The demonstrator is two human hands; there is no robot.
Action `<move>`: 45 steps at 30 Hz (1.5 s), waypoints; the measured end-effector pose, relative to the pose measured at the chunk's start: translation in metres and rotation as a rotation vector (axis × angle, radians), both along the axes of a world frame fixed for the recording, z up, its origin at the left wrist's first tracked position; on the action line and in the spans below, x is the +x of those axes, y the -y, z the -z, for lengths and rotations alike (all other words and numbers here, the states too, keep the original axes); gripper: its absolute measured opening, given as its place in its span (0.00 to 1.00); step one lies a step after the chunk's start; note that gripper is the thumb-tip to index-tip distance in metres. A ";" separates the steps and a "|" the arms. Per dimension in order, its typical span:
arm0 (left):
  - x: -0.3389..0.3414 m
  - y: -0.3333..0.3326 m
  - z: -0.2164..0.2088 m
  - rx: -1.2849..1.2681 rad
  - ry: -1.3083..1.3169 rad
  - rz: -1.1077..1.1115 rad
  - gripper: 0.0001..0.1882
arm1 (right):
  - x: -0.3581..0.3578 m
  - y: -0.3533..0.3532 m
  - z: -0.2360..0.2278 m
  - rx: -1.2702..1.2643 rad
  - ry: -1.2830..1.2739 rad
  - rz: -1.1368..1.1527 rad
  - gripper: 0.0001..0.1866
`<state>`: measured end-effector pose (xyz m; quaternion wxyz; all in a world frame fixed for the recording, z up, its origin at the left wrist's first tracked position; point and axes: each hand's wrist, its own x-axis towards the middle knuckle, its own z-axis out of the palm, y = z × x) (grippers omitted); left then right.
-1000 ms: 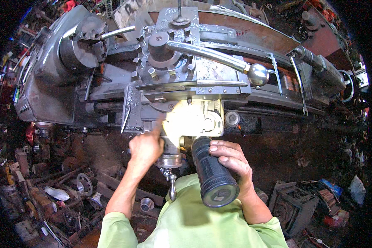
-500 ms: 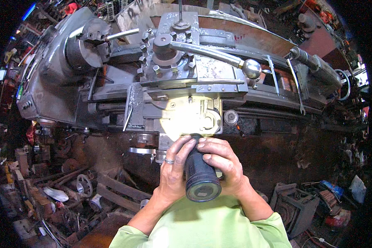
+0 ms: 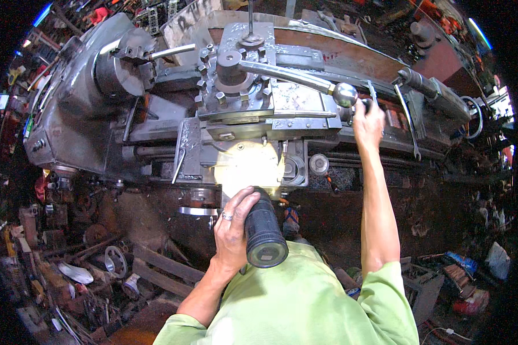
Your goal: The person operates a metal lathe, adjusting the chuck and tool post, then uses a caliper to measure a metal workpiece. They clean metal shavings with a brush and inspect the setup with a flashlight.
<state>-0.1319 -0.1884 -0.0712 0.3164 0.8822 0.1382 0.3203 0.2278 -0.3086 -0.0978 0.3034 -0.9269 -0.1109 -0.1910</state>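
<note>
My left hand (image 3: 234,221), with a ring on one finger, is wrapped around a black flashlight (image 3: 265,233). The flashlight is lit and points away from me. Its bright beam falls on the front of the lathe carriage (image 3: 304,172), washing out detail there. My right arm is stretched out over the lathe. My right hand (image 3: 369,127) is closed at a small crank handle (image 3: 365,104) at the right end of the tool slide, its fingers partly hiding it. Just left of that hand is the shiny ball (image 3: 345,95) of the long clamping lever (image 3: 288,73) on the tool post (image 3: 230,77).
The lathe chuck (image 3: 121,72) is at the left, the tailstock (image 3: 437,92) at the right. A wrench (image 3: 407,121) lies across the bed, with a caliper-like tool (image 3: 373,92) beside it. Metal chips cover the slides. Scrap parts and a handwheel (image 3: 115,261) lie lower left.
My right hand has left the flashlight and reached up and right to the crank handle. My left hand keeps the flashlight, which has shifted slightly left with its beam.
</note>
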 end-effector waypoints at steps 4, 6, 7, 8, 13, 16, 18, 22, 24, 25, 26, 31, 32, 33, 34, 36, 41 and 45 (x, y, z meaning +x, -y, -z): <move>0.000 0.002 0.000 -0.009 0.004 -0.022 0.36 | 0.030 -0.033 0.028 0.203 -0.243 -0.061 0.30; -0.001 0.000 -0.001 -0.016 0.004 -0.028 0.36 | 0.034 -0.040 0.031 0.278 -0.220 -0.042 0.27; -0.001 -0.001 -0.001 -0.018 0.000 -0.027 0.36 | 0.035 -0.042 0.030 0.311 -0.226 -0.022 0.26; 0.000 -0.002 -0.001 -0.022 -0.006 -0.034 0.36 | 0.036 -0.043 0.029 0.328 -0.249 -0.022 0.23; 0.003 -0.011 0.001 -0.061 -0.020 -0.028 0.35 | 0.042 -0.041 0.023 0.318 -0.248 -0.006 0.19; 0.006 -0.016 0.003 -0.034 -0.030 -0.015 0.34 | 0.049 -0.039 0.030 0.265 -0.225 -0.019 0.20; 0.008 -0.019 0.005 -0.027 -0.031 -0.015 0.33 | 0.055 -0.037 0.038 0.267 -0.253 -0.010 0.20; 0.010 -0.027 0.007 -0.031 -0.032 -0.025 0.33 | 0.072 -0.033 0.055 0.193 -0.211 -0.100 0.20; 0.011 -0.032 0.007 -0.028 -0.029 -0.033 0.33 | 0.077 -0.031 0.062 0.104 -0.159 -0.117 0.19; 0.011 -0.034 0.006 -0.026 -0.028 -0.035 0.33 | 0.079 -0.030 0.064 0.103 -0.155 -0.114 0.19; 0.011 -0.036 0.005 -0.030 -0.024 -0.051 0.34 | 0.080 -0.030 0.065 0.116 -0.161 -0.107 0.19; 0.008 -0.040 -0.013 -0.120 -0.001 -0.007 0.36 | 0.075 -0.033 0.061 0.342 -0.221 -0.044 0.13; 0.006 -0.040 -0.018 -0.113 -0.007 -0.012 0.36 | 0.073 -0.035 0.059 0.358 -0.219 -0.042 0.13; 0.006 -0.040 -0.023 -0.123 -0.034 -0.032 0.36 | 0.071 -0.035 0.056 0.384 -0.242 -0.047 0.12; 0.004 -0.040 -0.029 -0.147 -0.082 -0.020 0.35 | 0.068 -0.036 0.053 0.333 -0.250 -0.030 0.15; 0.002 -0.040 -0.041 -0.169 -0.109 -0.033 0.35 | 0.063 -0.037 0.047 0.291 -0.285 0.004 0.17; 0.002 -0.047 -0.064 -0.263 -0.056 0.016 0.41 | 0.052 -0.038 0.035 0.323 -0.283 -0.021 0.17; 0.006 -0.055 -0.081 -0.277 0.005 -0.126 0.42 | 0.049 -0.039 0.030 0.326 -0.309 -0.024 0.18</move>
